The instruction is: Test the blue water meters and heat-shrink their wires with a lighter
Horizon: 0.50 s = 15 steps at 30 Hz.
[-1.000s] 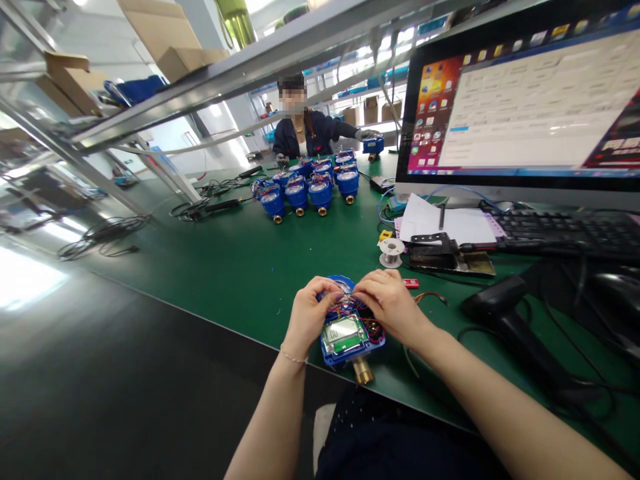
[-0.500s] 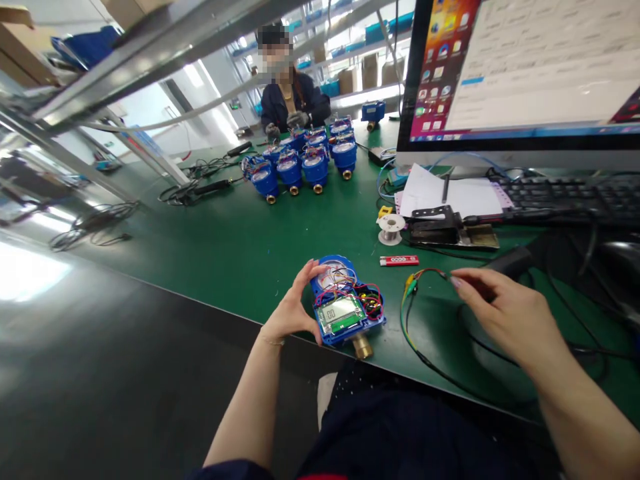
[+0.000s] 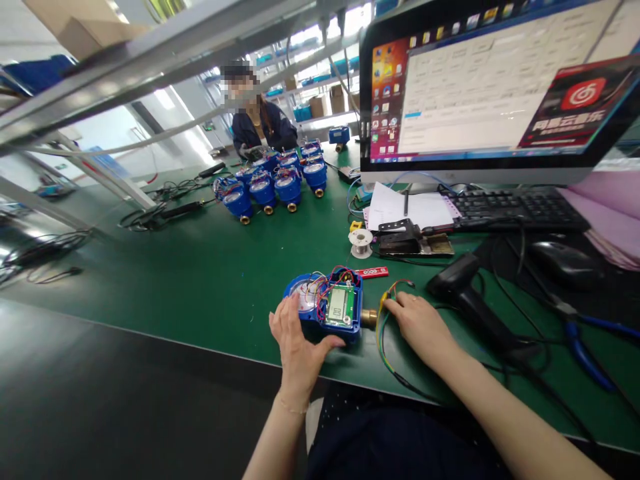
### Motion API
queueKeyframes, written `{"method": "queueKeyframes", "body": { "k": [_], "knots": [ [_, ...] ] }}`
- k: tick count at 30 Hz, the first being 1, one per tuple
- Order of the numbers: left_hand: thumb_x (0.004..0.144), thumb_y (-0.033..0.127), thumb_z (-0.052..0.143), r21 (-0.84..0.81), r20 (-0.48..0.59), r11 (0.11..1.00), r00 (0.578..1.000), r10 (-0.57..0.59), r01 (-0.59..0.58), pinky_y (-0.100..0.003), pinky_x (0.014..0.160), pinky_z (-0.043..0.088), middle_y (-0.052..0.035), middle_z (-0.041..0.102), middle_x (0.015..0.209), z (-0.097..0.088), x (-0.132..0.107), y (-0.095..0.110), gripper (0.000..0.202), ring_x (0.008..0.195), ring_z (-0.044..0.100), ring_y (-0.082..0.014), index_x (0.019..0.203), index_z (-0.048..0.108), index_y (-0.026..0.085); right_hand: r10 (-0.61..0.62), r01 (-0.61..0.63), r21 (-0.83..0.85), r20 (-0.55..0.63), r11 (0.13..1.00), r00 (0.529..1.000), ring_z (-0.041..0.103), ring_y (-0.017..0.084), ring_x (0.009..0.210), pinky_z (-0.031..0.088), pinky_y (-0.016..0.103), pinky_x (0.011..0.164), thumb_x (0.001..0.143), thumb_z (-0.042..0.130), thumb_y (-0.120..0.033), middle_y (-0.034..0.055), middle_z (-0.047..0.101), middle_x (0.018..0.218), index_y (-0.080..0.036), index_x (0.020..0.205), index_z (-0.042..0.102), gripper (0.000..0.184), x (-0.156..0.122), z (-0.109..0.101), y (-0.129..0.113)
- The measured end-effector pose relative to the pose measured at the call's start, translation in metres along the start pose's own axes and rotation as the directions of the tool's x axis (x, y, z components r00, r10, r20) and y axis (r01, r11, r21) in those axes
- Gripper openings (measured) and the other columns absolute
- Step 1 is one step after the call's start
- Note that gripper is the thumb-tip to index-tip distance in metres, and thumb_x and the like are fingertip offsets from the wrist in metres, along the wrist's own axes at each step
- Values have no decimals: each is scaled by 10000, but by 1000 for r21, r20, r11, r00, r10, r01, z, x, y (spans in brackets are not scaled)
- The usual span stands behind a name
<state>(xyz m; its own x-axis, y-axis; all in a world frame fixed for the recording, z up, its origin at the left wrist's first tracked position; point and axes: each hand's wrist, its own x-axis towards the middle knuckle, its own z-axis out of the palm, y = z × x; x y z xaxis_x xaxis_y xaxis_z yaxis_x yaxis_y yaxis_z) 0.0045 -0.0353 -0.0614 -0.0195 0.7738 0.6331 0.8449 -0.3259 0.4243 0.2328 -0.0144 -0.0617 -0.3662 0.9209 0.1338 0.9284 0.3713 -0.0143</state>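
A blue water meter (image 3: 353, 320) with its cover off lies on the green bench, showing a small LCD board (image 3: 341, 305), red and white wires and a round dial. Its brass fitting (image 3: 369, 318) points right. My left hand (image 3: 300, 343) grips the dial end, fingers over the rim and thumb along the near side. To the right of the fitting, my right hand (image 3: 423, 327) has its fingertips closed at the yellow clip (image 3: 385, 298) of some thin coloured test leads (image 3: 381, 340). The fingers partly hide that clip.
Behind the meter are a red-and-white strip (image 3: 375, 272), a solder spool (image 3: 361, 243) and a soldering iron stand (image 3: 405, 240). A barcode scanner (image 3: 475, 307), mouse (image 3: 563, 261), keyboard (image 3: 520, 208) and monitor (image 3: 480, 100) are rightward. Several blue meters (image 3: 289, 190) stand near a seated co-worker (image 3: 265, 123).
The water meter has turned so its fitting points right instead of toward the bench edge. My right hand has come down to the lead clips. The view has swung right.
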Motion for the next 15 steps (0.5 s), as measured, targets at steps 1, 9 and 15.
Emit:
{"method": "queueKeyframes", "body": {
  "k": [1, 9, 15],
  "knots": [
    [637, 684, 517, -32, 3, 999, 1000, -15, 15, -551, 980, 324, -170, 463, 1247, -4, 1, -1, 898, 1177, 411, -314, 1359, 281, 205, -11, 13, 32, -78, 999, 997, 528, 219, 746, 457, 322, 676, 834, 421, 27, 80, 520, 823, -134, 977, 620, 293, -7, -1, 1],
    [687, 156, 713, -143, -199, 940, 939, 280, -311, -435, 956, 382, -46, 623, 914, -27, 14, 35, 488, 881, 565, -161, 1138, 528, 172, -285, 615, 322, -670, 720, 685, 482, 256, 1100, 430, 420, 934, 911, 352, -18, 120, 559, 1023, -107, 1030, 584, 275, -66, -54, -28],
    [750, 189, 657, -594, -107, 748, 951, 291, -296, -295, 633, 476, -4, 626, 704, -27, 19, 63, 282, 647, 556, -115, 1024, 594, 160, -181, 753, 354, -832, 555, 524, 563, 145, 997, 423, 255, 961, 936, 385, -64, 32, 635, 804, -165, 791, 623, 297, -57, -64, -62]
  ]
}}
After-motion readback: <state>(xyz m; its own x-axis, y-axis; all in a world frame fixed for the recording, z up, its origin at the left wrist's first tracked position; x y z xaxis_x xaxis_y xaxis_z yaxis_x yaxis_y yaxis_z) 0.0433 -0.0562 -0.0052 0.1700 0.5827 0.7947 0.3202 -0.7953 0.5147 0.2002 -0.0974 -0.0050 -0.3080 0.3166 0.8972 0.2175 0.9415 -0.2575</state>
